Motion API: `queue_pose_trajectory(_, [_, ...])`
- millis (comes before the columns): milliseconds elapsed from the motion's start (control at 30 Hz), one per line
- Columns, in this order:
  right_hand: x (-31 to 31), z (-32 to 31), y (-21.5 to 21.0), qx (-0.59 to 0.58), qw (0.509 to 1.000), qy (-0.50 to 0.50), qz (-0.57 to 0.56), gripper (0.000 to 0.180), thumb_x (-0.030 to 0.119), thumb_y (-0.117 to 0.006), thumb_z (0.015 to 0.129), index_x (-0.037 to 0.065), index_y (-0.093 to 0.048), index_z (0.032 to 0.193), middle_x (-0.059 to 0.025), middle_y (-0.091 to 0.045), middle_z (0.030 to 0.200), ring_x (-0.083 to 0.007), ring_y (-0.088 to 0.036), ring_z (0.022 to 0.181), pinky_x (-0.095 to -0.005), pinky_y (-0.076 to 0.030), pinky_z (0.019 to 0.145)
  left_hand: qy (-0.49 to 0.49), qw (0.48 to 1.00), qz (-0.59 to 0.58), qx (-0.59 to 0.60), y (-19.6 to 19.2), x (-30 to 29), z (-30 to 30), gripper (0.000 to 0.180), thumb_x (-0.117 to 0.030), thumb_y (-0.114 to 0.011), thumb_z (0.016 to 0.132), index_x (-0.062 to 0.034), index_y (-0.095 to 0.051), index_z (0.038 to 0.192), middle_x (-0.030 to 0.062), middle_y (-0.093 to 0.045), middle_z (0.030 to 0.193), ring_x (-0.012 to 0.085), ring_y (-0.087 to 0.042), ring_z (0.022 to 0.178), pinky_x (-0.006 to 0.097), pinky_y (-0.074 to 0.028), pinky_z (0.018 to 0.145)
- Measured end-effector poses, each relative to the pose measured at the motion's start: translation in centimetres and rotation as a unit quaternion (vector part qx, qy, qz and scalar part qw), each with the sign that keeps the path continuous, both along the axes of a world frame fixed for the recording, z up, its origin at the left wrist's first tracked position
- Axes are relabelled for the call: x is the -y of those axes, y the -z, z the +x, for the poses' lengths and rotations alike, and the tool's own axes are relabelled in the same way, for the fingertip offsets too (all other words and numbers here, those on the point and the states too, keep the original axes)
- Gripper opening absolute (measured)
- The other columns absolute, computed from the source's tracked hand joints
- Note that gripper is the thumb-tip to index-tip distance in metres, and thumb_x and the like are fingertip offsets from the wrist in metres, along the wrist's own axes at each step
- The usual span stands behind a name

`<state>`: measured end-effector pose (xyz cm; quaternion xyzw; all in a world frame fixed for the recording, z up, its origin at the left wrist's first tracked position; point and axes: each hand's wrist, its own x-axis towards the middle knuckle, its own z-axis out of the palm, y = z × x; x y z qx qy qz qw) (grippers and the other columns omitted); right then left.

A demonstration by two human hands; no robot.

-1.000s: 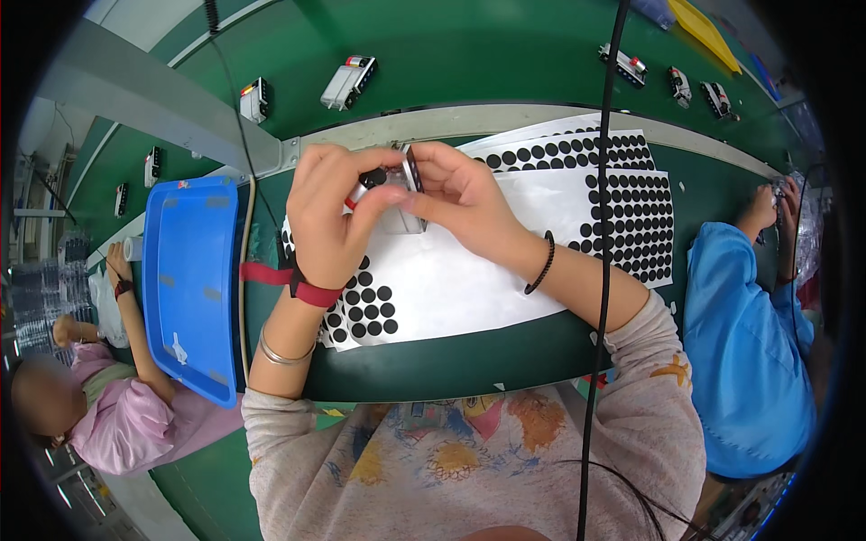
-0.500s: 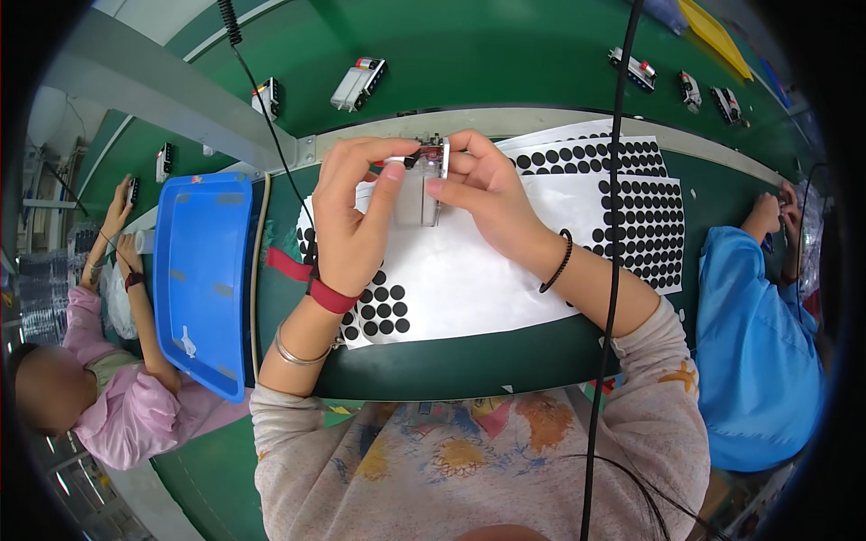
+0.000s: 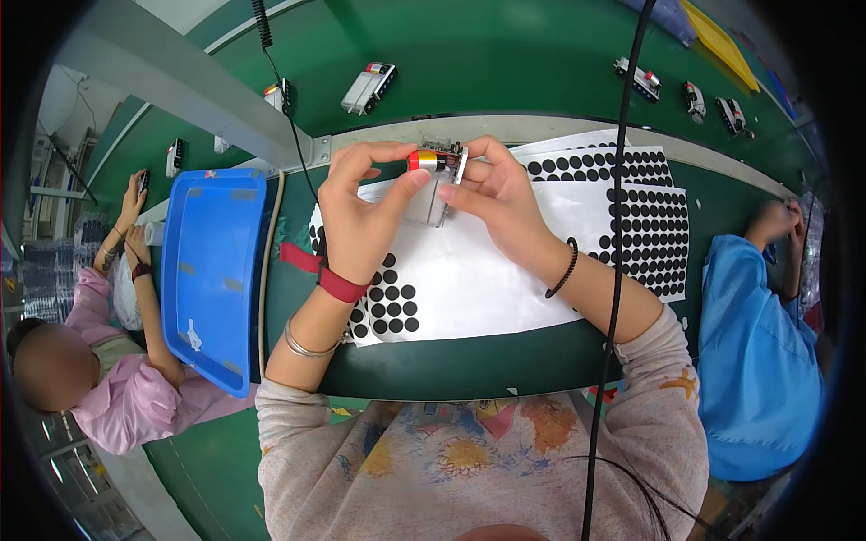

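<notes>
Above the white sheets, both hands hold a small clear plastic device with a white and black edge. A red, yellow and black battery lies across its upper part, and dark parts show beside it. My left hand is closed, thumb and forefinger on the battery's left end. My right hand grips the device's right edge, its thumb on the front and its other fingers behind. Under them, the white sticker sheet carries rows of black round dots. The fingers hide part of the device.
A blue tray stands left. Across the metal rail, similar devices lie on the green surface. A black cable hangs in front at right. One person in pink works left, another in blue right.
The device has tilted in my hands, its top leaning right. The battery, mostly covered by my left fingers before, now shows its coloured side. The whole view has shifted slightly.
</notes>
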<state>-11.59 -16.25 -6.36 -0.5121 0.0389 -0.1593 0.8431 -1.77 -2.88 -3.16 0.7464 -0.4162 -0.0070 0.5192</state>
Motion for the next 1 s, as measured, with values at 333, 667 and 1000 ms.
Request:
queue_pose_trajectory(333, [-0.4,0.2,-0.6,-0.018,1.0,0.006,0.002,0.028,-0.002,-0.059,0.081,0.003,-0.038,0.098,-0.0114,-0.062,0.097,-0.0116,-0.059,0.082,-0.022,-0.046,0.067,0.021,0.998,-0.033,-0.052,-0.4,-0.2,0.4,0.02,-0.007,-0.067,0.073,-0.0031,-0.059,0.092,0.0033,-0.059,0.09,0.0129,-0.053,0.086,0.026,-0.038,0.075])
queue_pose_trajectory(667, [-0.5,0.2,-0.3,0.006,1.0,-0.013,0.011,0.028,-0.002,-0.059,0.081,0.004,-0.039,0.1,-0.0108,-0.061,0.099,-0.0102,-0.057,0.082,-0.0234,-0.045,0.069,0.029,0.999,-0.04,-0.005,-0.3,-0.1,0.2,0.018,-0.011,-0.068,0.071,-0.0044,-0.059,0.084,0.0044,-0.061,0.083,0.0206,-0.05,0.084,0.031,-0.04,0.072])
queue_pose_trajectory(1000, [-0.2,-0.1,-0.2,-0.018,1.0,0.019,0.012,0.031,-0.001,-0.059,0.08,0.003,-0.04,0.104,-0.0116,-0.061,0.099,-0.0107,-0.057,0.082,-0.0231,-0.044,0.068,0.038,0.991,-0.032,0.126,-1.2,0.1,-0.2,0.022,-0.008,-0.066,0.07,-0.0059,-0.062,0.092,0.0057,-0.061,0.094,0.0256,-0.049,0.095,0.034,-0.039,0.085])
